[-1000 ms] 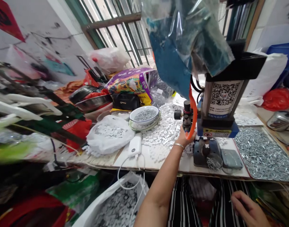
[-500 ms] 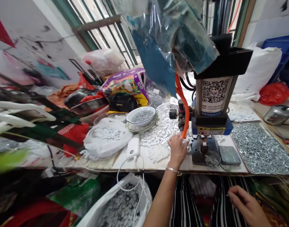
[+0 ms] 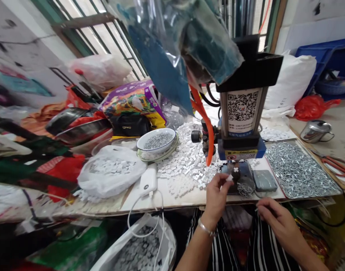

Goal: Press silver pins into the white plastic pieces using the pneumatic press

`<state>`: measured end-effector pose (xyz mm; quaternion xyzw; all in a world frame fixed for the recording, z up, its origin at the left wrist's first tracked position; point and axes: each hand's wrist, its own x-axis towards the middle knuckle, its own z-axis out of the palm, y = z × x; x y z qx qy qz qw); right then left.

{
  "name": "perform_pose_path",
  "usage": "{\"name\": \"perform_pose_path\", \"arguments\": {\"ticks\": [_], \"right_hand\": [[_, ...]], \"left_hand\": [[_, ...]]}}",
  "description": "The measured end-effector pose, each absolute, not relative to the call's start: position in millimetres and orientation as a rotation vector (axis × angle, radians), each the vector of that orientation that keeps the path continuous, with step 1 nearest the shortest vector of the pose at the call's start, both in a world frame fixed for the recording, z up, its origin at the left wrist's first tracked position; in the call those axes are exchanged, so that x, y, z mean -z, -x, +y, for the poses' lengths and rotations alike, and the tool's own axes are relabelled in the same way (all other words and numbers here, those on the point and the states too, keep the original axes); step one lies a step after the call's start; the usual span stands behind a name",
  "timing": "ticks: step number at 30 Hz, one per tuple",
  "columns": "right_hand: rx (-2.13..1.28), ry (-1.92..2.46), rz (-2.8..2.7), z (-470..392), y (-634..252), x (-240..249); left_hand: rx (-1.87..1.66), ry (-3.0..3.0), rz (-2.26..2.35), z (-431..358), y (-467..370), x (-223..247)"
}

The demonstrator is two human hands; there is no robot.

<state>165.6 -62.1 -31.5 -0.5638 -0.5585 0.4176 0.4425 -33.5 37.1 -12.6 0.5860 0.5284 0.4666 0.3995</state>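
Observation:
My left hand point(image 3: 217, 194) pinches a small white plastic piece point(image 3: 230, 178) between thumb and fingertips, just in front of the press's lower block. On that block lies a white cross-shaped piece point(image 3: 236, 170). My right hand point(image 3: 276, 214) hangs over my lap by the table's front edge, its thumb and fingers pinched together; a tiny thing may be at the fingertips, too small to name. Above stands the press point(image 3: 241, 113) with a QR code on its body. Beside its base are a small heap of metal pins point(image 3: 245, 189) and a grey block point(image 3: 265, 180).
Loose white plastic pieces point(image 3: 189, 154) cover the table left of the press. A tray of metal pins point(image 3: 299, 169) lies right, with scissors point(image 3: 334, 163) and a metal mug point(image 3: 316, 131) beyond. A power bank point(image 3: 148, 178) trails a cable over a sack of pieces point(image 3: 141, 248).
My left hand has come from the white pieces toward the press block and now shows a white piece in its fingers. My right hand has risen toward the table edge. The view has shifted right.

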Motion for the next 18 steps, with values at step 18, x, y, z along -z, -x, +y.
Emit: {"name": "perform_pose_path", "arguments": {"ticks": [18], "right_hand": [[-0.682, 1.198, -1.669, -21.7, -147.5, -7.2]], "left_hand": [[-1.170, -1.157, 0.959, -14.7, 12.5, -3.1]]}}
